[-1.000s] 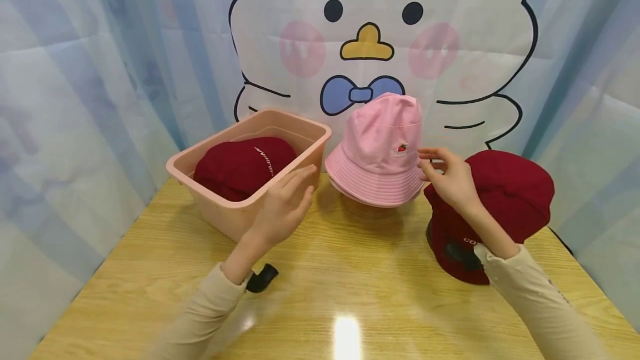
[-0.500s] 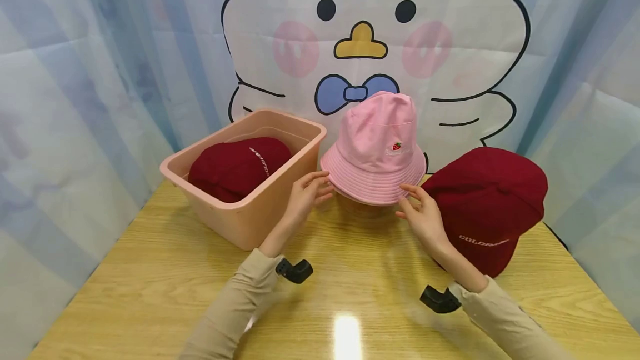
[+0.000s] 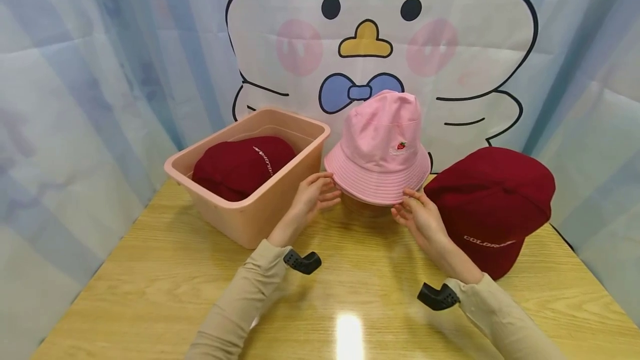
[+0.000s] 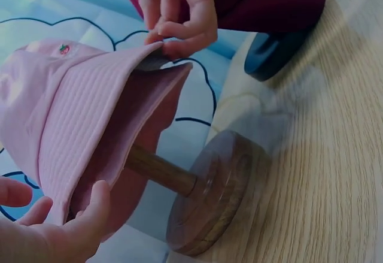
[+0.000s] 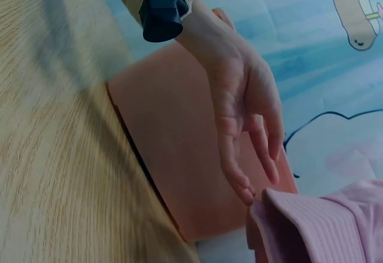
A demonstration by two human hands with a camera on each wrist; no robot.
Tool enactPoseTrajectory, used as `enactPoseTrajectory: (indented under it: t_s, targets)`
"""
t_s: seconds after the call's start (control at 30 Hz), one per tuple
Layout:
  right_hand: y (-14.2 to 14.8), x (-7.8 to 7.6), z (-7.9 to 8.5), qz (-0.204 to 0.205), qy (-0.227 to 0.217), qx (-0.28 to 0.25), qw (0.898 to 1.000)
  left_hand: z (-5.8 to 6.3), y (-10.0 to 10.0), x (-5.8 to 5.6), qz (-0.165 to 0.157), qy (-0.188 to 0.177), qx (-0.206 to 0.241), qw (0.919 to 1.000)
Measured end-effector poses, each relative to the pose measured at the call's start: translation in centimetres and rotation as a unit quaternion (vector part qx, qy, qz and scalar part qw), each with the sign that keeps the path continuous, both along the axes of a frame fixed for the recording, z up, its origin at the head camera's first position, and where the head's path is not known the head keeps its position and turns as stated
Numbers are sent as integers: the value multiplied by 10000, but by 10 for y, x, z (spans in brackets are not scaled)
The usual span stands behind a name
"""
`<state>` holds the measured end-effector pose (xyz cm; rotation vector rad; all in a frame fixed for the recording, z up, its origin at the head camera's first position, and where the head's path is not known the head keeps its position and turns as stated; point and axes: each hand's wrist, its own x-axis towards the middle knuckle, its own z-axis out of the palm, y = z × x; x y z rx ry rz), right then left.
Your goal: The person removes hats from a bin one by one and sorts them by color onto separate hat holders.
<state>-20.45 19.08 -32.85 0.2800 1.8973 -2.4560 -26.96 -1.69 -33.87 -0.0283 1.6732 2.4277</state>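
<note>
The left hand [image 3: 309, 199] and right hand [image 3: 422, 218] pinch the pink hat [image 3: 380, 146] at opposite sides of its brim, other fingers loosely bent, seemingly to steady it evenly. Beyond, a wooden stand [image 4: 210, 192] props it up between bin [image 3: 232, 218], left, and red cap [image 3: 492, 199], right.

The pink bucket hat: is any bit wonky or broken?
Nothing looks torn, but the pink bucket hat is a bit crumpled: its crown is creased instead of smooth. The left wrist view also shows another layer beneath its brim, with a gap between.
</note>
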Motion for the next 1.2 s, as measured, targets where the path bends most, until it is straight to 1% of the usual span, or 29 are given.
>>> enactPoseTrajectory:
  t_s: [0.13,0.27,0.33,0.5,0.63,0.8,1.0,1.1,1.2]
  targets:
    - [-3,-3,-4,-180,-14,-467,9987,-2,0,-3,-11,-223,74,9997]
    - [-6,-4,-7,-359,-71,-715,9968,-4,1,-5,-23,-443,183,9988]
    - [-7,-4,-7,-389,-97,-749,9964,-4,2,-5,2,-459,186,9988]
    - [-6,-4,-7,-327,-104,-989,9945,-2,3,-4,210,-451,70,9987]
    - [-5,-3,-5,-282,-114,-1212,9922,0,2,-4,254,-414,84,9988]
    - [-5,-3,-4,-223,-141,-1153,9930,0,1,-5,261,-396,385,9981]
    - [-4,-3,-5,-206,-142,-1107,9935,2,5,-5,97,-297,677,9972]
    - [-4,-3,-5,-236,-71,-989,9948,1,7,-6,85,-228,753,9969]
    - [-6,-2,-5,-294,-1,-912,9954,0,9,-6,161,-172,750,9969]
